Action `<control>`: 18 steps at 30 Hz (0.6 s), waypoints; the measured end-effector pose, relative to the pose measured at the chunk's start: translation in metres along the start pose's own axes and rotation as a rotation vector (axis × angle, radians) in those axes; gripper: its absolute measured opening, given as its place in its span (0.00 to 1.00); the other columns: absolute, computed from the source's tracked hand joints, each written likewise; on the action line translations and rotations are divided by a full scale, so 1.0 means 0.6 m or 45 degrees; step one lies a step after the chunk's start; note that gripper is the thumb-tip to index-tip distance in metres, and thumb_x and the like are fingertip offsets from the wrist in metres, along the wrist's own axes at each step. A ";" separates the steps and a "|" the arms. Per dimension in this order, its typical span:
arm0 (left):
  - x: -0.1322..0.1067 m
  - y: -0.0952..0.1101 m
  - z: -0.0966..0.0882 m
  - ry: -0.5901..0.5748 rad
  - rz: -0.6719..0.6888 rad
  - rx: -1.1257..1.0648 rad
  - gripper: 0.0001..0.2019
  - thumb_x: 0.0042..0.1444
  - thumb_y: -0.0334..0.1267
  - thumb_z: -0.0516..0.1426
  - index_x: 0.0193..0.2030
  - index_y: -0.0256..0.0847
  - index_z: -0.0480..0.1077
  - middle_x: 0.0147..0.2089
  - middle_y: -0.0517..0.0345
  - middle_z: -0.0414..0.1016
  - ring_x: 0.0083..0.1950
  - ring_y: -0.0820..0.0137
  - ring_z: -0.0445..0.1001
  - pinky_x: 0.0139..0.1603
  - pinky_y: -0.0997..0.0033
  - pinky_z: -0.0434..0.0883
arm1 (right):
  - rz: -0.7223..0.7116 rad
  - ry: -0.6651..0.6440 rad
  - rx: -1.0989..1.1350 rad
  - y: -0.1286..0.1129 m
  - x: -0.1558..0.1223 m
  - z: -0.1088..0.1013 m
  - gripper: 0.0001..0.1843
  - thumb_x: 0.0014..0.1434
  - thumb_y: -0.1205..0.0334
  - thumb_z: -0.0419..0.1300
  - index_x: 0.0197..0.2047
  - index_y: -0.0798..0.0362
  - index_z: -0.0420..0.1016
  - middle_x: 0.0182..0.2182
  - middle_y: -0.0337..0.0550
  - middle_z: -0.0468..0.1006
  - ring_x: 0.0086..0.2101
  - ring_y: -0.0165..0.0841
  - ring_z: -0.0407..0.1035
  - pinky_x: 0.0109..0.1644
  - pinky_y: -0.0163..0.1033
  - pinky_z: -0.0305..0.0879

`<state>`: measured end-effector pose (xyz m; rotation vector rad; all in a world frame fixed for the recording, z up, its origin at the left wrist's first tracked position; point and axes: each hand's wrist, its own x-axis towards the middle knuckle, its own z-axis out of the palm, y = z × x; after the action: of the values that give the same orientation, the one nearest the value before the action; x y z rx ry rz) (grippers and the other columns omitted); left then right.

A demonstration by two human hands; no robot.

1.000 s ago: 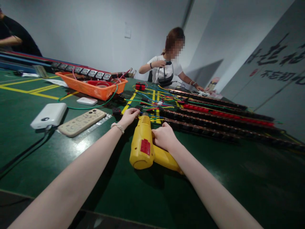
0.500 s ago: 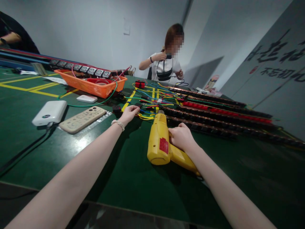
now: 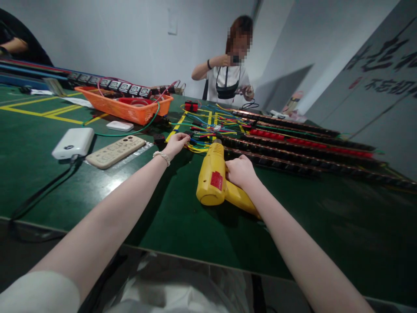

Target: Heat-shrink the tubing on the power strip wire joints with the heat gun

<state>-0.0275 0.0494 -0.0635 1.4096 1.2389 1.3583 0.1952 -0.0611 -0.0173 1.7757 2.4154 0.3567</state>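
My right hand point(image 3: 241, 171) is wrapped around the handle of a yellow heat gun point(image 3: 211, 176), whose nozzle points away from me toward a bundle of coloured wires point(image 3: 198, 147). My left hand point(image 3: 177, 144) pinches the near ends of some of these wires, just left of the nozzle; its fingertips partly hide the exact wires. Yellow, blue, green and red leads run from there to long black strips with copper edges point(image 3: 276, 164) at the right. A small black connector point(image 3: 159, 139) lies beside my left hand.
An orange basket point(image 3: 127, 109) with parts and cable stands at the back left. Nearer are a white power bank point(image 3: 73, 143) with a black cable, a phone in a beige case point(image 3: 115, 152) and a white case point(image 3: 120, 126). A person point(image 3: 228, 65) is across the green table.
The camera view has tilted down a little. The heat gun and my right hand have shifted slightly left. Across the table, the person has raised one hand toward the head.
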 end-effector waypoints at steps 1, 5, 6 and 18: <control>0.000 0.000 0.000 0.000 0.002 0.004 0.11 0.52 0.35 0.53 0.40 0.29 0.68 0.37 0.52 0.71 0.28 0.81 0.67 0.31 0.81 0.66 | -0.011 0.006 0.007 -0.005 0.004 -0.001 0.17 0.52 0.59 0.49 0.37 0.58 0.73 0.35 0.51 0.73 0.40 0.33 0.68 0.51 0.39 0.49; -0.002 -0.002 -0.003 0.026 0.046 0.048 0.11 0.52 0.36 0.53 0.40 0.30 0.68 0.37 0.52 0.71 0.27 0.81 0.67 0.29 0.81 0.65 | -0.081 0.026 0.043 -0.032 0.020 -0.007 0.16 0.52 0.60 0.49 0.37 0.57 0.74 0.36 0.50 0.73 0.40 0.34 0.68 0.52 0.40 0.48; -0.002 -0.003 -0.003 0.033 0.062 0.057 0.12 0.52 0.36 0.53 0.40 0.30 0.68 0.37 0.52 0.71 0.27 0.81 0.67 0.28 0.82 0.65 | -0.101 0.030 0.051 -0.038 0.023 -0.009 0.16 0.52 0.60 0.49 0.37 0.57 0.74 0.36 0.50 0.73 0.40 0.34 0.68 0.52 0.40 0.48; 0.004 -0.009 -0.003 0.044 0.199 0.107 0.11 0.51 0.36 0.54 0.37 0.28 0.68 0.34 0.53 0.71 0.30 0.81 0.67 0.30 0.85 0.66 | -0.211 0.080 0.087 -0.073 0.041 -0.018 0.17 0.50 0.60 0.49 0.39 0.56 0.74 0.37 0.50 0.73 0.42 0.33 0.67 0.54 0.41 0.45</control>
<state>-0.0298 0.0527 -0.0679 1.5752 1.2421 1.4552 0.1450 -0.0514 -0.0169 1.5979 2.6259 0.3197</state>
